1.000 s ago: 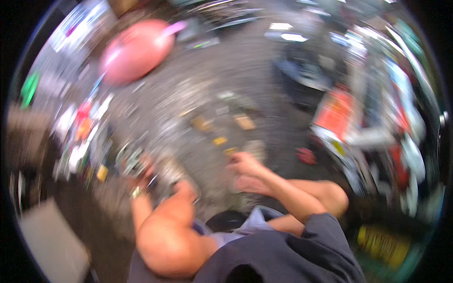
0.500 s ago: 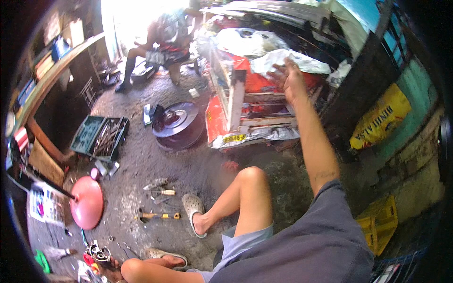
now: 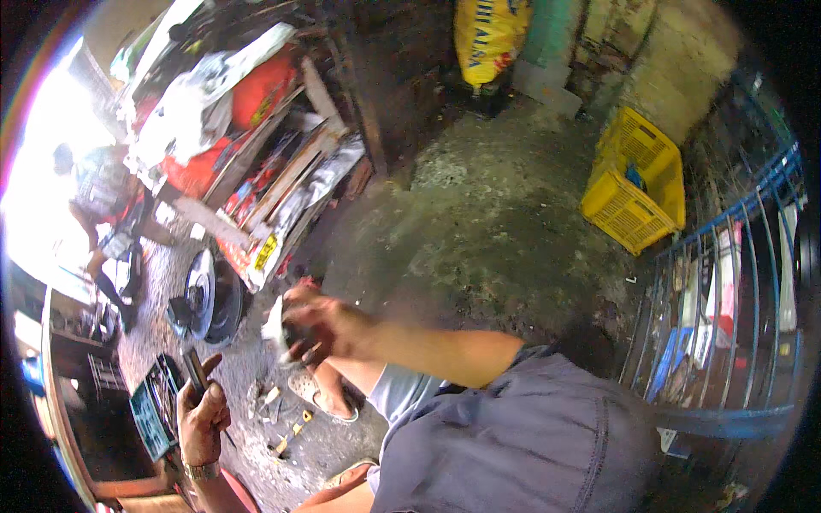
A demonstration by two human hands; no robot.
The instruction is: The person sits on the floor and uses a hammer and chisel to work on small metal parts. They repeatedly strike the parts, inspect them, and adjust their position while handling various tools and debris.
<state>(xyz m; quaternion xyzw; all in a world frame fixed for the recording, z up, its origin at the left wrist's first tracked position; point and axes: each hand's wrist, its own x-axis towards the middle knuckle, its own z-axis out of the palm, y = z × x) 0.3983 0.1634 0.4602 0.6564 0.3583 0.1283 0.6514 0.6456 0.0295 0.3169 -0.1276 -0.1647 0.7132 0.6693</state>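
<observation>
My left hand (image 3: pixel 203 406), a metal watch at its wrist, is closed on a dark slim tool (image 3: pixel 195 373) held upright. My right hand (image 3: pixel 325 325) is closed around a crumpled white item (image 3: pixel 275 327) with something dark in it, blurred and partly hidden by the fingers. Below the hands, several small tools (image 3: pixel 282 445) lie on the grimy floor beside my clogged foot (image 3: pixel 304 385). A teal tool case (image 3: pixel 150 410) lies beyond my left hand, and a round black metal piece (image 3: pixel 205 291) stands behind it.
A wooden rack (image 3: pixel 316 94) piled with red and white sheeting stands ahead. A person (image 3: pixel 94 188) sits in the bright doorway at the left. A yellow crate (image 3: pixel 616 214), a hanging yellow sack (image 3: pixel 487 43) and blue metal bars (image 3: pixel 735 410) line the right.
The view has swung rightward. My right arm has come down from the rack and now grips the white item. My left hand, earlier at a metal part, is raised with the slim tool.
</observation>
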